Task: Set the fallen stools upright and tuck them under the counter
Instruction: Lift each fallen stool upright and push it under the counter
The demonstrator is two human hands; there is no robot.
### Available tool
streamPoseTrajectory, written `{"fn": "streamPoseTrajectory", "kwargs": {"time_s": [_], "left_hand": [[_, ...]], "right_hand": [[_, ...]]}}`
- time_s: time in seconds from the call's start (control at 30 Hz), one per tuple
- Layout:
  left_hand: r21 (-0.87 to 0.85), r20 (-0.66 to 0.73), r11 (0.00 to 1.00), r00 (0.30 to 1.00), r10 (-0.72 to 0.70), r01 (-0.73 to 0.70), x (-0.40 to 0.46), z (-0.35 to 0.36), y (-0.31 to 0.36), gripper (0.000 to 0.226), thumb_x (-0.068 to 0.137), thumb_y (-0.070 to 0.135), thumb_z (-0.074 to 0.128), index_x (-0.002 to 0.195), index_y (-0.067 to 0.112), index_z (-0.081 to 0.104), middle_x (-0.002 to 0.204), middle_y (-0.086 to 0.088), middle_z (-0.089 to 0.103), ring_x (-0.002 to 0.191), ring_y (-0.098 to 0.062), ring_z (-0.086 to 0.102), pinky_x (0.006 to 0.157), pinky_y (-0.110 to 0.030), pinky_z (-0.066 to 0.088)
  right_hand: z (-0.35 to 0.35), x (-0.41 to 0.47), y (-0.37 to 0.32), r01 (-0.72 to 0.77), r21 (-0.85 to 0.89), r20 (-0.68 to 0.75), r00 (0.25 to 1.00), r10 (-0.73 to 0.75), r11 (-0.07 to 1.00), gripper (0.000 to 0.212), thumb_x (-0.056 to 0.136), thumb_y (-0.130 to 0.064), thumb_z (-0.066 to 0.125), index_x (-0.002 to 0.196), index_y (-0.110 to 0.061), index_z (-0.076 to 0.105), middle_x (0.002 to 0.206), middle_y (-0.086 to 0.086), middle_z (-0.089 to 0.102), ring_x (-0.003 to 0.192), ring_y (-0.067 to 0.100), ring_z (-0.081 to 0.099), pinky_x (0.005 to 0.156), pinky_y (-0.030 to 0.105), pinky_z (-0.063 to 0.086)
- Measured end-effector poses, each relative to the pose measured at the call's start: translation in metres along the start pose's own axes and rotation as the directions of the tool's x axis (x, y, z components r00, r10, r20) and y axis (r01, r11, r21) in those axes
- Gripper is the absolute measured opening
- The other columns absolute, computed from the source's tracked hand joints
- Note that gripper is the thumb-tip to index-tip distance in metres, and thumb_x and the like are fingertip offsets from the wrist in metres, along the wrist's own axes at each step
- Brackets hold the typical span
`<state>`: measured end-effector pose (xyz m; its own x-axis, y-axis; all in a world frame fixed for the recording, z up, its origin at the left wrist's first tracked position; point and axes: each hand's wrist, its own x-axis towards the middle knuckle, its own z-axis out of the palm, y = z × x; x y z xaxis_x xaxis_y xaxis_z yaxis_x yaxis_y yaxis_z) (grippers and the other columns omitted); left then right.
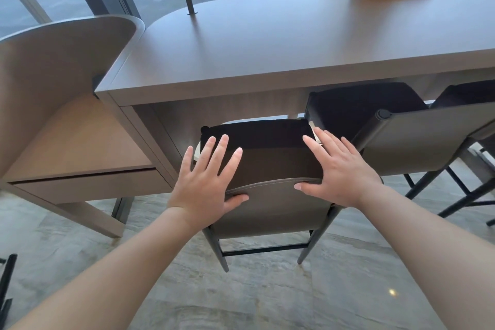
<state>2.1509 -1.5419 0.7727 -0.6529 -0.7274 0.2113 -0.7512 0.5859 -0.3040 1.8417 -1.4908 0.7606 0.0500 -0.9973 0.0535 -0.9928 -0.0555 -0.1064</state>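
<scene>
At the long grey-brown counter, the grey padded stool with dark metal legs stands upright, its seat partly under. The left hand and right hand lie spread on its backrest. A final push seems left; 2 neighbouring stools look tucked.

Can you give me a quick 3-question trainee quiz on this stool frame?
1. True or false: the stool under the hands is lying on its side on the floor.
2. Where do the thumbs of the left hand and right hand sit?
A. On the counter top
B. At the top edge of the backrest
C. Round a stool leg
3. Fill in: the stool's seat reaches under the ______.

Key
1. False: it stands upright on its legs.
2. B, with the fingers spread straight over the seat side.
3. counter; its front part sits in the shadow beneath, while the backrest is outside the counter's edge.
</scene>
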Motion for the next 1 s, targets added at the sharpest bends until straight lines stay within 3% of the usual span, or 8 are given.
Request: {"fn": "streamPoseTrajectory", "kwargs": {"time_s": [0.2,0.33,0.43,0.57,0.8,1.0], "left_hand": [[-0.060,0.089,0.997,0.995,-0.036,0.042,0.006,-0.013,0.011,0.090,0.085,0.078,0.037,0.156,0.025,0.018,0.163,-0.015,0.019,0.150,-0.035,0.019,0.117,-0.058,0.014],[-0.080,0.192,0.994,0.980,-0.056,0.073,0.004,-0.006,0.002,0.092,0.085,0.081,0.022,0.155,0.032,-0.013,0.166,-0.008,-0.012,0.152,-0.028,-0.015,0.118,-0.057,-0.007],[-0.080,0.264,0.994,0.964,-0.045,0.068,0.005,-0.002,-0.011,0.093,0.084,0.082,0.019,0.151,0.034,-0.023,0.163,-0.005,-0.024,0.148,-0.026,-0.026,0.119,-0.059,-0.008],[-0.098,0.277,0.994,0.961,-0.019,0.048,0.007,0.004,-0.022,0.093,0.080,0.085,0.014,0.151,0.036,-0.024,0.164,-0.002,-0.024,0.148,-0.023,-0.028,0.120,-0.058,-0.007],[-0.101,0.166,0.994,0.986,-0.016,0.034,0.022,0.021,-0.041,0.095,0.081,0.086,0.019,0.147,0.037,-0.028,0.166,-0.004,-0.015,0.149,-0.020,-0.024,0.120,-0.054,-0.008],[-0.126,0.071,0.992,0.997,0.000,0.009,0.037,0.029,-0.044,0.100,0.079,0.085,0.033,0.157,0.031,0.002,0.166,-0.007,0.007,0.153,-0.022,0.000,0.120,-0.053,0.008]], "right_hand": [[-0.003,-0.005,0.005,0.009,0.014,0.018,1.000,-0.010,1.000,0.102,0.073,-0.090,0.029,0.154,-0.038,-0.003,0.166,-0.004,-0.004,0.151,0.014,-0.007,0.121,0.039,-0.004],[0.000,-0.005,-0.005,0.034,0.020,0.020,0.999,-0.035,0.999,0.099,0.075,-0.089,0.029,0.154,-0.039,-0.003,0.165,-0.006,-0.007,0.150,0.013,-0.010,0.116,0.034,-0.011],[0.001,-0.003,-0.016,0.045,0.034,0.022,0.999,-0.045,0.998,0.098,0.075,-0.088,0.029,0.154,-0.038,-0.004,0.165,-0.005,-0.008,0.150,0.013,-0.010,0.118,0.035,-0.010],[0.002,0.000,-0.024,0.042,0.029,0.026,0.999,-0.042,0.999,0.099,0.075,-0.087,0.026,0.154,-0.037,-0.006,0.165,-0.004,-0.012,0.150,0.014,-0.012,0.117,0.035,-0.012],[0.004,0.007,-0.032,0.041,0.020,0.020,0.999,-0.042,0.999,0.099,0.076,-0.085,0.027,0.155,-0.035,-0.004,0.165,-0.002,-0.011,0.150,0.014,-0.011,0.120,0.039,-0.006],[0.005,0.011,-0.029,0.009,0.036,0.004,1.000,-0.009,0.999,0.098,0.076,-0.085,0.029,0.155,-0.036,-0.003,0.165,-0.003,-0.009,0.151,0.014,-0.009,0.120,0.037,-0.006]]}}
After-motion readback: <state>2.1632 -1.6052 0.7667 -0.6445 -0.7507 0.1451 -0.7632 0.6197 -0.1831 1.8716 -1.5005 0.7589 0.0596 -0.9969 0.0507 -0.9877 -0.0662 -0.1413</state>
